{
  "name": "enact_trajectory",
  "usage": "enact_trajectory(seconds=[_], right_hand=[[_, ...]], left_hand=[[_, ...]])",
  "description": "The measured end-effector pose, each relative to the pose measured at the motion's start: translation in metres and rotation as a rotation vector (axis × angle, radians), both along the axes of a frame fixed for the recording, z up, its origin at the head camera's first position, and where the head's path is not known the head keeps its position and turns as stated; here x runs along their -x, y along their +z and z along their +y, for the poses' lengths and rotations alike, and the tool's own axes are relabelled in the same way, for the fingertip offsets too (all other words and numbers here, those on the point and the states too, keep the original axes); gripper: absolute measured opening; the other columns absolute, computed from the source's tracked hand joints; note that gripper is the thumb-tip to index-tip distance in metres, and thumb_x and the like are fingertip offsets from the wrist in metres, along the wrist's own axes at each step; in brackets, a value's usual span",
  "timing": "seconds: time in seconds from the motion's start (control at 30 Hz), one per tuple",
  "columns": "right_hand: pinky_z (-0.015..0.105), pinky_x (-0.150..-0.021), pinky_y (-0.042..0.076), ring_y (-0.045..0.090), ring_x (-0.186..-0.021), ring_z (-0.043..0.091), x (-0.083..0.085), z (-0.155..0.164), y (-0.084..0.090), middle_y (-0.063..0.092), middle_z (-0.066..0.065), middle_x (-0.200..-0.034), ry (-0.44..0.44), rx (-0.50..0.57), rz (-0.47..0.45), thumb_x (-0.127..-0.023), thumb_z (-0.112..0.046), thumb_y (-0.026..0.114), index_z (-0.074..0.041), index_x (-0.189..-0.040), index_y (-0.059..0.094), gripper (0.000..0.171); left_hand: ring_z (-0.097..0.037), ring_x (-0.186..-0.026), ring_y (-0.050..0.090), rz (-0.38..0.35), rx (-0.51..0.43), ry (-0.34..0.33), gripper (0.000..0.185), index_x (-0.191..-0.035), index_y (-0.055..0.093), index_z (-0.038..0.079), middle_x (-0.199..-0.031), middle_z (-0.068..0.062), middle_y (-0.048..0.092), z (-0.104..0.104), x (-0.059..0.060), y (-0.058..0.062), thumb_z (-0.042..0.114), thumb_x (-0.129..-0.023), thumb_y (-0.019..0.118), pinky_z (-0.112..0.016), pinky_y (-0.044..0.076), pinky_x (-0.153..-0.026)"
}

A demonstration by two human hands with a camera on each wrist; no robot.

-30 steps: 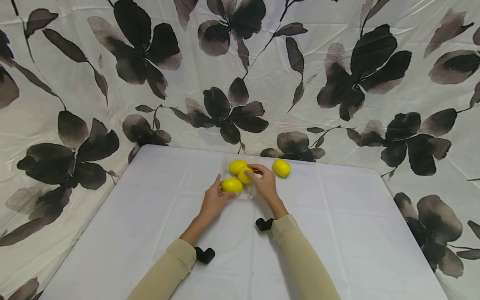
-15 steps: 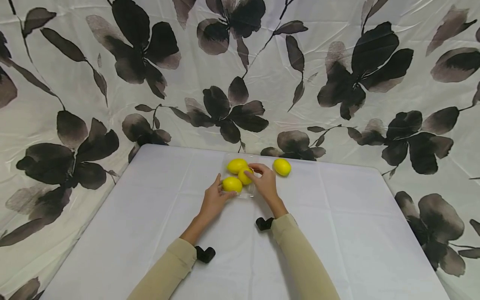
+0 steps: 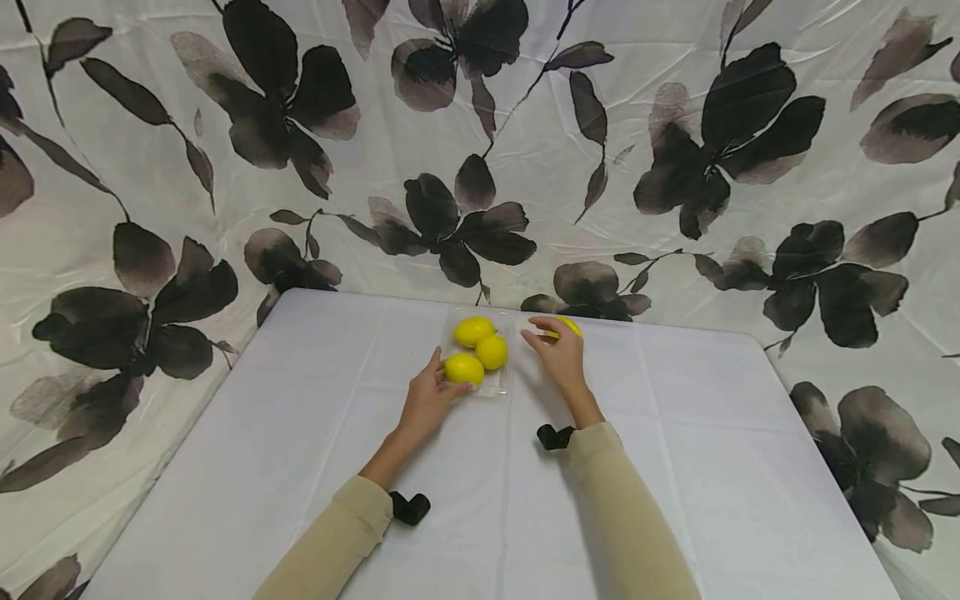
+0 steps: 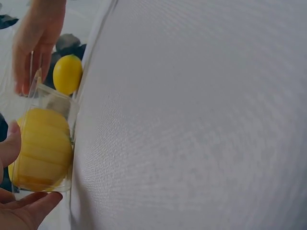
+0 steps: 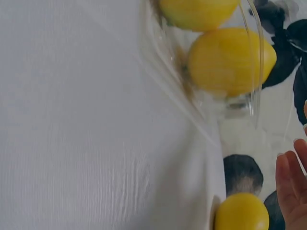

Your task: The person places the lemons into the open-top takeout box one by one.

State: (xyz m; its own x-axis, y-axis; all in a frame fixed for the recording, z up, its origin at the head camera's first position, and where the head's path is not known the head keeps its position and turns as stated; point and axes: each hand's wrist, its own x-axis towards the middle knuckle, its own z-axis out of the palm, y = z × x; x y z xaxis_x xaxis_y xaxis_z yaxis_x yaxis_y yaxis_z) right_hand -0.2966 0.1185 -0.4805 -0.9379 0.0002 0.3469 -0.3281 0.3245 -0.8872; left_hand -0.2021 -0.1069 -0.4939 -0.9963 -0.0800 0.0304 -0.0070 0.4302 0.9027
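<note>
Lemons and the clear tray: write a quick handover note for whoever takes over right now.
Left hand: rests against the clear tray, thumb by the nearest lemon; nothing gripped.
Right hand: fingers relaxed, at the loose lemon near the table's far edge; no grip yet.
Done: three lemons lie in the tray.
Left: likely the fourth lemon, to go in with the others.

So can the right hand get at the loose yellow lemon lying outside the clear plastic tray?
Probably yes: the right hand hovers open right at the loose yellow lemon, beside the clear plastic tray, with nothing between them.
</note>
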Motion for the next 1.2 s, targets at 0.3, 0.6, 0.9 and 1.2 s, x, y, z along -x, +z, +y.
enact_trajectory(seconds=[0.3,0.6,0.9,1.2], right_hand=[[0.041,-0.096,0.054,0.066,-0.105,0.031,0.006,0.029,-0.007,0.071,0.016,-0.114,-0.105,-0.035,0.015,-0.084,-0.013,0.079,-0.001,-0.108,0.074,0.027],[0.043,-0.101,0.049,0.060,-0.111,0.032,0.014,0.046,-0.015,0.068,0.021,-0.117,-0.151,-0.042,-0.015,-0.086,-0.015,0.077,0.002,-0.115,0.069,0.034],[0.046,-0.103,0.048,0.053,-0.120,0.034,0.020,0.053,-0.015,0.062,0.019,-0.128,-0.158,-0.021,-0.040,-0.086,-0.010,0.077,0.000,-0.124,0.065,0.042],[0.046,-0.108,0.042,0.050,-0.123,0.036,0.025,0.058,-0.018,0.056,0.021,-0.134,-0.203,0.018,-0.213,-0.086,-0.013,0.077,0.000,-0.132,0.057,0.052]], left_hand=[[-0.034,-0.127,0.055,-0.010,-0.017,-0.003,0.093,-0.156,0.019,0.001,-0.150,-0.020,0.045,-0.001,-0.002,0.001,0.027,-0.087,0.076,-0.047,0.048,-0.104],[-0.037,-0.130,0.053,-0.004,-0.014,-0.014,0.093,-0.156,0.020,0.001,-0.150,-0.023,0.044,-0.002,-0.001,0.001,0.027,-0.087,0.076,-0.045,0.048,-0.105],[-0.035,-0.126,0.056,-0.005,0.002,-0.004,0.093,-0.156,0.021,0.000,-0.149,-0.024,0.045,-0.003,-0.001,-0.001,0.028,-0.087,0.077,-0.046,0.049,-0.103],[-0.035,-0.126,0.056,-0.024,0.002,0.002,0.093,-0.157,0.020,0.003,-0.149,-0.025,0.045,-0.002,-0.003,0.001,0.028,-0.087,0.077,-0.045,0.050,-0.103]])
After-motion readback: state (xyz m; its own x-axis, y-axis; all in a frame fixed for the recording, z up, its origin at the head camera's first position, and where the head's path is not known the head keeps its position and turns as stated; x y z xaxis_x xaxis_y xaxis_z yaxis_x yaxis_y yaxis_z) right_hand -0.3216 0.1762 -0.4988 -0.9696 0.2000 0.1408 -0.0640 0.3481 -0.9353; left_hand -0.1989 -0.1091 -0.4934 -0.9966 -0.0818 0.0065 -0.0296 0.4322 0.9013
